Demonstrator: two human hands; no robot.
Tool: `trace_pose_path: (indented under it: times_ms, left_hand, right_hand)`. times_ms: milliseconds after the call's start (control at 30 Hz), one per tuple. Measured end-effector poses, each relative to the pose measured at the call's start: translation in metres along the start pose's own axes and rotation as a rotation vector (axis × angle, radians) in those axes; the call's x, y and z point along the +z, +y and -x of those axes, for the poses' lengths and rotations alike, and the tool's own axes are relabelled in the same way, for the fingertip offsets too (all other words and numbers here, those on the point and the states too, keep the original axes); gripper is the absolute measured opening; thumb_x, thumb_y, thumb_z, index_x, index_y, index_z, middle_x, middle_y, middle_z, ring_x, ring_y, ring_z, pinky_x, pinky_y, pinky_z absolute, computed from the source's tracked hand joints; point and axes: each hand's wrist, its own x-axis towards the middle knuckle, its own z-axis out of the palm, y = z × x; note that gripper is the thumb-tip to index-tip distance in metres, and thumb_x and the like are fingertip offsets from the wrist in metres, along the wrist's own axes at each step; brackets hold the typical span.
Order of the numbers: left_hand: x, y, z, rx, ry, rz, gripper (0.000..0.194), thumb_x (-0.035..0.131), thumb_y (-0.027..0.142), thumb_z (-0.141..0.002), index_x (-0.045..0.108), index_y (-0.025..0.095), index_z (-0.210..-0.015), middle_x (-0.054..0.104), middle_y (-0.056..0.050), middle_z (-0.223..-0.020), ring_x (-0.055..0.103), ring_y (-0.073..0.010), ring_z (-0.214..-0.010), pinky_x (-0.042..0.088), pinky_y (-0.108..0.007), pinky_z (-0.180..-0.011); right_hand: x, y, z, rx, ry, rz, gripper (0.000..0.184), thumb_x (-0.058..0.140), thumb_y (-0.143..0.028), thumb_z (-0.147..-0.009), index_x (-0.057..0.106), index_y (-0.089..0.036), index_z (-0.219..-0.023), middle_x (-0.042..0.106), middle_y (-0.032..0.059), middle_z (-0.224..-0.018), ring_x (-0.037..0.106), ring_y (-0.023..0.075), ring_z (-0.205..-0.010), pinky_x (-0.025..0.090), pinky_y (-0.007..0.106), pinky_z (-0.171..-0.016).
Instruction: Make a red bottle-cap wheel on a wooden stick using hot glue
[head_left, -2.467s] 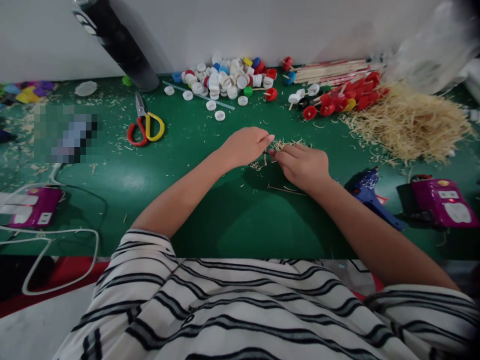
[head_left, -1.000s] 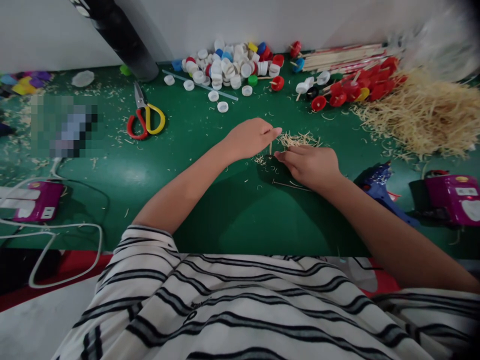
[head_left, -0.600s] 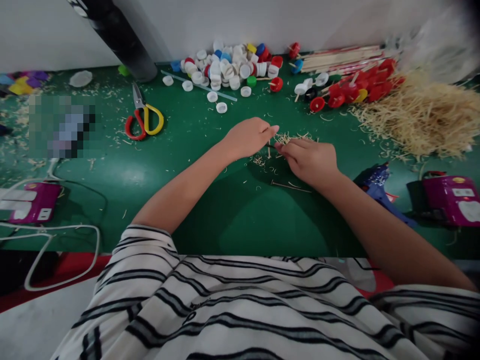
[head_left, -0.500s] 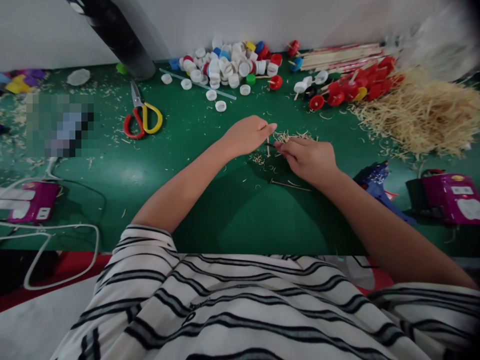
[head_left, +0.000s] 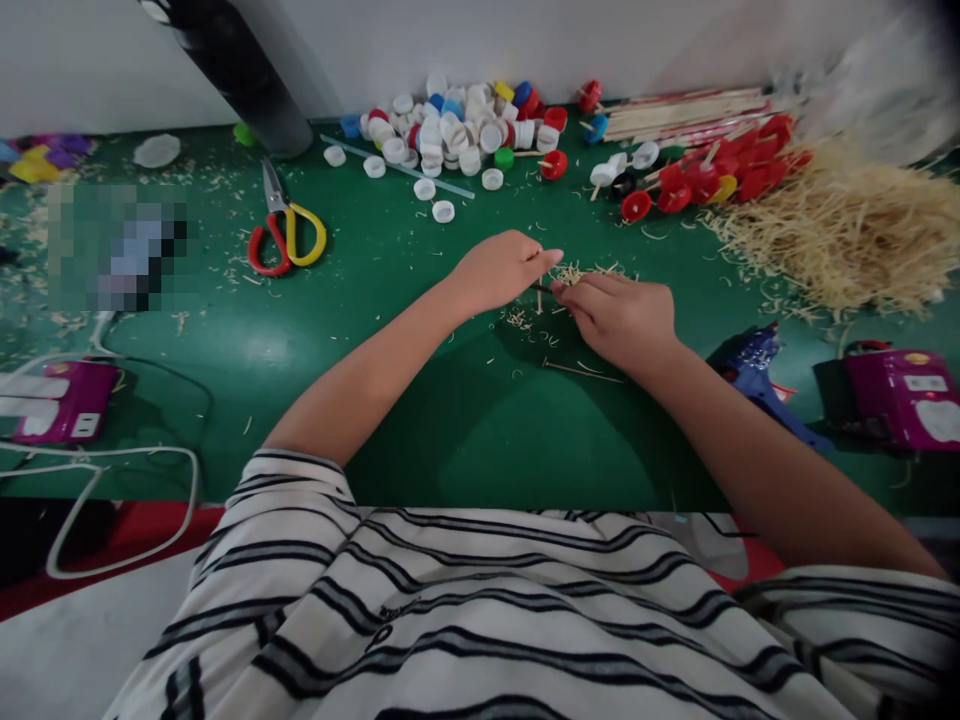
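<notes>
My left hand [head_left: 504, 272] is closed, thumb pressed on its fingers. A short pale wooden stick [head_left: 539, 300] pokes down from below them. Right beside it, my right hand [head_left: 624, 312] pinches a thin dark tool [head_left: 541, 289] whose tip reaches to the stick; its exact kind is too small to tell. Around both hands lie curled wood shavings [head_left: 519, 320], with more behind the fingers. In front of my right hand rests a thin brown rod [head_left: 583, 372] with a small head at its left end.
Scissors [head_left: 286, 235] with red and yellow handles lie left. Behind are heaped bottle caps [head_left: 469, 130], red caps on sticks [head_left: 701, 183] and bundled sticks [head_left: 686, 117]. A large shavings pile [head_left: 847, 230], a blue glue gun [head_left: 765, 385] and a purple power block [head_left: 904, 397] sit right.
Both hands keep the same grip at almost the same spot. My left fingertips and the stick have shifted very slightly to the right.
</notes>
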Motion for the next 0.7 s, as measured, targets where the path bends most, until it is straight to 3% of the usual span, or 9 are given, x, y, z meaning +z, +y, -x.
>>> trace_pose_path:
  times_ms: [333, 533, 700]
  left_hand:
    - [0.001, -0.015, -0.004, -0.047, -0.031, 0.101, 0.051, 0.047, 0.047, -0.107, 0.031, 0.024, -0.064, 0.028, 0.005, -0.058, 0.026, -0.0091, -0.053, 0.022, -0.032, -0.064]
    - [-0.003, -0.012, 0.001, -0.058, -0.025, 0.091, 0.053, 0.048, 0.049, -0.106, 0.031, 0.023, -0.063, 0.026, 0.006, -0.058, 0.025, -0.0076, -0.053, 0.019, -0.032, -0.066]
    - [-0.004, -0.004, 0.004, -0.045, -0.011, 0.036, 0.055, 0.049, 0.047, -0.106, 0.026, 0.024, -0.061, 0.021, 0.005, -0.057, 0.022, -0.011, -0.052, 0.016, -0.035, -0.063]
  right_hand:
    - [0.006, 0.006, 0.008, 0.014, -0.019, -0.002, 0.04, 0.044, -0.038, -0.11, 0.079, -0.022, -0.098, 0.081, 0.0035, -0.094, 0.067, 0.0157, -0.077, 0.022, 0.033, -0.057]
    - [0.005, 0.005, 0.013, -0.014, -0.035, 0.002, 0.042, 0.043, -0.038, -0.11, 0.08, -0.023, -0.098, 0.082, 0.0022, -0.095, 0.067, 0.0148, -0.075, 0.02, 0.032, -0.056]
    - [0.001, 0.004, 0.013, -0.034, -0.03, 0.018, 0.037, 0.045, -0.035, -0.109, 0.08, -0.024, -0.104, 0.08, 0.004, -0.095, 0.067, 0.0153, -0.08, 0.022, 0.032, -0.057]
